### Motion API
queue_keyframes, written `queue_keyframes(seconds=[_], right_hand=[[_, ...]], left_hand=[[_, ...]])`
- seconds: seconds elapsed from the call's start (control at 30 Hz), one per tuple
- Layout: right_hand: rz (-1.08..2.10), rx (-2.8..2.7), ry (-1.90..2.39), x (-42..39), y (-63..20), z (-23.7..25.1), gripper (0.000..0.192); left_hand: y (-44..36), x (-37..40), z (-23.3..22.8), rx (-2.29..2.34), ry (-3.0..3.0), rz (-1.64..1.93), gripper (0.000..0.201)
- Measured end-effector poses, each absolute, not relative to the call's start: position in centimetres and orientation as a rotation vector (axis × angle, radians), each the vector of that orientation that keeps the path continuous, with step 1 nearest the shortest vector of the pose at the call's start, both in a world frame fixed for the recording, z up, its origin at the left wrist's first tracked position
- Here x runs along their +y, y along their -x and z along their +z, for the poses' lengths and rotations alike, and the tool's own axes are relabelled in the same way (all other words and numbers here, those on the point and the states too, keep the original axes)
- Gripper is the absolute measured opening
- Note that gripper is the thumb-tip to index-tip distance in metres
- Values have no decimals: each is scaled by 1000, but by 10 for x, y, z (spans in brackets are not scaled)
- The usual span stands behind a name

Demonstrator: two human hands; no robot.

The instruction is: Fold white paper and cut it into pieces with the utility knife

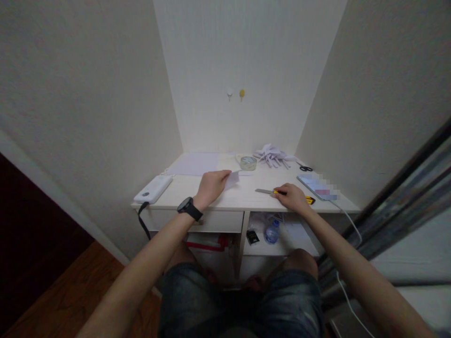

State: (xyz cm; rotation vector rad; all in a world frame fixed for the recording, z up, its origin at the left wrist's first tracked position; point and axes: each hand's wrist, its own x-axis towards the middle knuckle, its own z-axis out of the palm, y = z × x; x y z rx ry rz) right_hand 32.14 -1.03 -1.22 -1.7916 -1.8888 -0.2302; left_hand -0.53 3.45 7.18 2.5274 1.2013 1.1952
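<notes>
My left hand (210, 187), with a black watch on the wrist, rests on the white desk (183, 199) and pinches a small piece of white paper (232, 180) by its near edge. On the right side of the desk my right hand (291, 196) grips a utility knife (266, 191) with a yellow handle. Its metal blade points left and lies flat on the desk top. The two hands are about a hand's width apart.
A white power bank (153, 188) with a black strap lies at the left edge, a sheet of paper (193, 164) behind it. Tape roll (248, 162), folded paper shapes (272, 155), scissors (305, 167) and a charging phone (317, 187) lie toward the back right. A bottle (272, 232) stands on the shelf below.
</notes>
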Motion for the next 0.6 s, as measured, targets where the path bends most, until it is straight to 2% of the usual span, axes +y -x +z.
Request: queue_keyframes(seconds=[0.07,0.13,0.2,0.27,0.37,0.4,0.47,0.6], right_hand=[[-299,-1906,1750,-11,-320,-12,30],[-338,-1886,1657,-13,-313,-8,29],[-241,-1777,1541,-17,-299,-2,32],[88,-1591,1427,-21,-277,7,40],[779,-1400,1257,-24,-239,18,58],[881,-1343,1237,-25,-228,20,64],[999,-1239,1219,-23,-214,22,55],[1004,-1191,1244,-17,-212,18,46]], left_hand=[[8,36,71,1074,-1979,1470,20],[7,34,67,892,-1536,1507,30],[4,29,59,778,-1288,1478,43],[-2,23,49,738,-1199,1442,46],[-13,16,35,745,-1130,1436,45],[-16,14,32,739,-1125,1429,45],[-20,13,27,724,-1125,1408,46],[-20,14,23,735,-1230,1395,46]])
